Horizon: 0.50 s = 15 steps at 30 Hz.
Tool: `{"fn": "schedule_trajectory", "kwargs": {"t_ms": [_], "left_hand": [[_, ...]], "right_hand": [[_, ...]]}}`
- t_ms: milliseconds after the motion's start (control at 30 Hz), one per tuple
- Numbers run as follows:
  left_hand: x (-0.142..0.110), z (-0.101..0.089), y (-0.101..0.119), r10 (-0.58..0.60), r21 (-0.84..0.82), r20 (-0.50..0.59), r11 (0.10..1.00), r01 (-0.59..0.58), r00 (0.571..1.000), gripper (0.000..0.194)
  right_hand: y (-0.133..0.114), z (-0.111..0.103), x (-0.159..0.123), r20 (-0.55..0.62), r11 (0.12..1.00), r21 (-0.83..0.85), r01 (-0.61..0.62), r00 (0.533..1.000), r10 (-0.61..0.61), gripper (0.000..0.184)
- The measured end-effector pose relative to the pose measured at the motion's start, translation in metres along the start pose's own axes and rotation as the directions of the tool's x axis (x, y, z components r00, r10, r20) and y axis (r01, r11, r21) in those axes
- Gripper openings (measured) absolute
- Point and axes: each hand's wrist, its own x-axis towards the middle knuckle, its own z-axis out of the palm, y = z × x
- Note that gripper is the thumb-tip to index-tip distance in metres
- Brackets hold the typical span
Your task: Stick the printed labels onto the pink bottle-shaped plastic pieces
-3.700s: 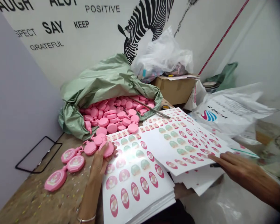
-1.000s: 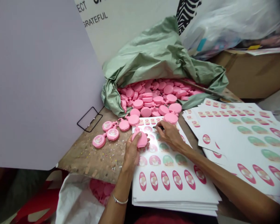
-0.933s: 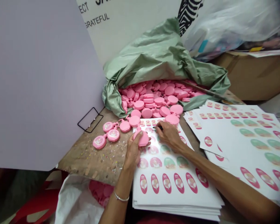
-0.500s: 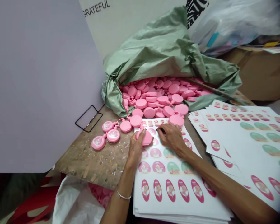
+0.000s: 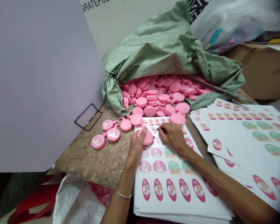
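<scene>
My left hand [image 5: 137,143] is closed around a small pink toy pump bottle [image 5: 145,137], its blank round face turned up, above a stack of printed sticker sheets [image 5: 163,203]. Over the same sheets, my right hand [image 5: 174,137] pinches a small dark pointed tool [image 5: 162,129]; its kind is too small to tell. The tool's tip is at a pink sticker on the top sheet. Left of my hands lie three pink bottles with stickers on them, one of them a stickered bottle [image 5: 98,141]. Plain bottles [image 5: 136,120] lie just beyond.
A green sack [image 5: 149,56] spills many plain pink bottles onto the wooden table [image 5: 91,161]. More sticker sheets [image 5: 238,133] spread at the right. A black wire frame [image 5: 88,117] stands near the grey panel [image 5: 44,87]. Below the table edge is a white bag [image 5: 77,202] with pink pieces.
The view has shifted slightly. Both hands keep nearly the same places, the left still holding the bottle and the right still pinching the dark tool over the sheet.
</scene>
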Motion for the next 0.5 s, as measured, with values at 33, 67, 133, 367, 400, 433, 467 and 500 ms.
{"fn": "schedule_trajectory", "kwargs": {"t_ms": [33,67,133,367,400,433,467,500], "left_hand": [[0.000,0.000,0.000,-0.001,-0.001,0.003,1.000,0.001,1.000,0.042],[0.000,0.000,0.001,-0.004,-0.003,0.004,1.000,0.004,1.000,0.043],[0.000,0.000,0.001,-0.017,-0.015,0.008,1.000,0.017,1.000,0.047],[0.000,-0.003,0.000,0.010,0.078,-0.004,0.997,-0.010,1.000,0.045],[-0.001,-0.003,0.000,0.021,0.092,-0.007,0.996,-0.020,1.000,0.044],[-0.001,-0.002,0.000,0.032,0.101,-0.013,0.994,-0.030,0.999,0.044],[-0.002,-0.002,-0.001,0.042,0.104,-0.021,0.994,-0.039,0.999,0.043],[-0.003,0.000,0.000,0.051,0.103,-0.037,0.994,-0.047,0.998,0.043]], "right_hand": [[-0.001,-0.001,0.000,0.011,1.000,0.010,-0.015,1.000,0.015,0.013],[-0.002,-0.002,0.001,0.022,0.999,0.019,-0.032,0.999,0.031,0.012],[-0.005,-0.004,0.002,0.045,0.997,0.029,-0.069,0.997,0.068,0.013],[-0.010,-0.009,0.024,0.199,0.964,0.097,-0.248,0.954,0.225,0.018],[-0.009,-0.011,0.029,0.246,0.952,0.129,-0.276,0.939,0.239,0.021],[-0.008,-0.015,0.035,0.294,0.939,0.164,-0.301,0.924,0.244,0.025],[-0.008,-0.019,0.039,0.337,0.928,0.196,-0.317,0.910,0.239,0.030],[-0.008,-0.025,0.043,0.370,0.913,0.235,-0.333,0.899,0.233,0.036]]}}
